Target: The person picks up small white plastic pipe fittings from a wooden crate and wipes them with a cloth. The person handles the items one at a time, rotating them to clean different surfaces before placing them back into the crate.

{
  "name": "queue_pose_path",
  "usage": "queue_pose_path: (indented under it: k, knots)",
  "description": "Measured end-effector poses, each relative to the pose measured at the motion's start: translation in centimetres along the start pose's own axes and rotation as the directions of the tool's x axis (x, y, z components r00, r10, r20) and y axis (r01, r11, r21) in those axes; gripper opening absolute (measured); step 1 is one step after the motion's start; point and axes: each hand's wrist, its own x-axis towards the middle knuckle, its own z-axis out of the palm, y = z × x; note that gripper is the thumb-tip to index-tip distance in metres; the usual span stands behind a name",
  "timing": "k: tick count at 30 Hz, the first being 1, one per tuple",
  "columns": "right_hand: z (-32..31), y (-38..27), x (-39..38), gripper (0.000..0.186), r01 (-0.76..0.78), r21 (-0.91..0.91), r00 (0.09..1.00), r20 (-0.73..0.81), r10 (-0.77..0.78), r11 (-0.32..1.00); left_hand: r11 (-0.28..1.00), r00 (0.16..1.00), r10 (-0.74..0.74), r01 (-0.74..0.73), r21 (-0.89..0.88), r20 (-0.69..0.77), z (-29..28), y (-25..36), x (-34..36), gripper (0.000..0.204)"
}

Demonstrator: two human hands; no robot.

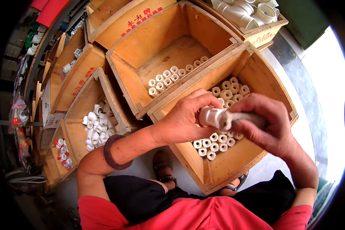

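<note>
My left hand (182, 119) is closed around a white plastic pipe fitting (212, 117), holding it on its side over the near right wooden box (188, 168). My right hand (268, 126) grips a greyish cloth-like item (245, 119), its frayed beige end against the fitting's right end. Below and behind my hands, white hexagonal fittings (211, 145) lie in that box in groups, some hidden by my hands.
Another wooden box (149, 38) behind holds rows of similar fittings (166, 78). Boxes at left hold white elbows (97, 128) and small red-and-white parts (63, 153). Large white pipes (241, 13) sit at top right. My sandalled feet (163, 166) show below the boxes.
</note>
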Motion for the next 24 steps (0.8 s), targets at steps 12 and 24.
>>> queue_pose_path:
  k: [12, 24]
  knots:
    - [1.3, 1.4, -0.3, 0.019, -0.101, 0.023, 0.993, -0.061, 0.102, 0.995, 0.978, 0.997, -0.073, 0.073, -0.194, 0.008, 0.7, 0.1, -0.1, 0.042]
    - [0.7, 1.2, -0.4, 0.033, -0.045, -0.249, 0.999, 0.004, 0.048, 0.967, 0.909, 0.974, -0.202, 0.224, -0.351, 0.100, 0.4, -0.8, -0.3, 0.047]
